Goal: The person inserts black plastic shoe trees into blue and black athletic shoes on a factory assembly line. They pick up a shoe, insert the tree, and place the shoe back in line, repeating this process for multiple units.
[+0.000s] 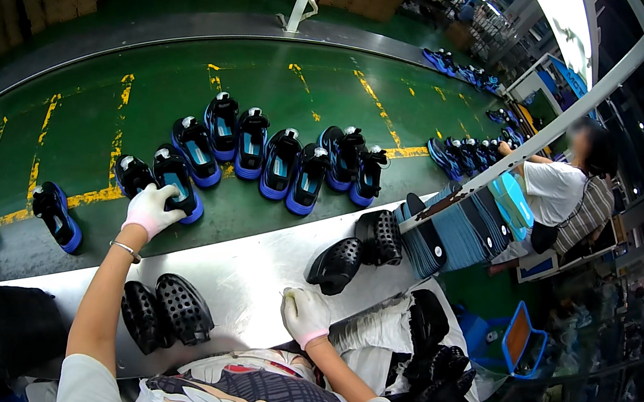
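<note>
My left hand (154, 211), in a white glove, reaches to the pair of black sneakers with blue soles at the worktable's far side. Its fingers are closed at the near sneaker (178, 180), with light blue lining showing inside; the sneaker (134, 173) beside it stands just to the left. My right hand (306, 315), also gloved, is curled over the metal table; whatever its fingers hold, if anything, is hidden. Nearest to it lies a black perforated shoe-shaped piece (337, 266), with a second such piece (380, 238) against it.
More sneakers (281, 162) stand in a row on the green conveyor belt (274, 76). Stacked blue insoles (451, 234) sit at the table's right end. Two perforated black pieces (168, 311) lie near my left forearm. A white post (533, 142) rises at right; a co-worker (556, 187) is behind it.
</note>
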Demonstrator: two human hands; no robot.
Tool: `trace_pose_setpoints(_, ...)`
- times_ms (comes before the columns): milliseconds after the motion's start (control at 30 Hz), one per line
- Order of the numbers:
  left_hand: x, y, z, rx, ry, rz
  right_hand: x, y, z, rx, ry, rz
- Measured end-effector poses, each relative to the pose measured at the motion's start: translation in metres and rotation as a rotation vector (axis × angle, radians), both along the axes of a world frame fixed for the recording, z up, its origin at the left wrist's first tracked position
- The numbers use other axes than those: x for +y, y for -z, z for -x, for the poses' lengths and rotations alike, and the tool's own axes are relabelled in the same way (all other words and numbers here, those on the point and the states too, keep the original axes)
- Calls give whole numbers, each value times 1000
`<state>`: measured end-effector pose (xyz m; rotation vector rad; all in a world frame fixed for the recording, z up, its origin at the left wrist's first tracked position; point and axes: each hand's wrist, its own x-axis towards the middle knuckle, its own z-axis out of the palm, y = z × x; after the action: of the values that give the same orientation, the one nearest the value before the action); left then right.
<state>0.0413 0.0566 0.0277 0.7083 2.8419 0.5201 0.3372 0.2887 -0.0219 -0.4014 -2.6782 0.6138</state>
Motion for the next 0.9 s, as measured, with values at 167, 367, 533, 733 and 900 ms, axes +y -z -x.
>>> trace_pose_setpoints(167, -11, 4, -3, 55, 34, -115, -2, 2, -5, -5, 2, -19)
trace_pose_setpoints(367, -24, 3, -17, 277, 18, -142, 3, 9, -2, 53, 10, -4)
trace_pose_setpoints(533, -47, 12, -32, 498, -196, -321, 9, 9, 0, 50, 29, -8)
trace_pose_setpoints(733, -62, 61, -13, 12, -116, -620, 9, 10, 0, 10, 22, 14)
trace_pose_setpoints(900, -31, 52, -35, 66, -194, -493, 0, 5, -5, -6, 48, 19)
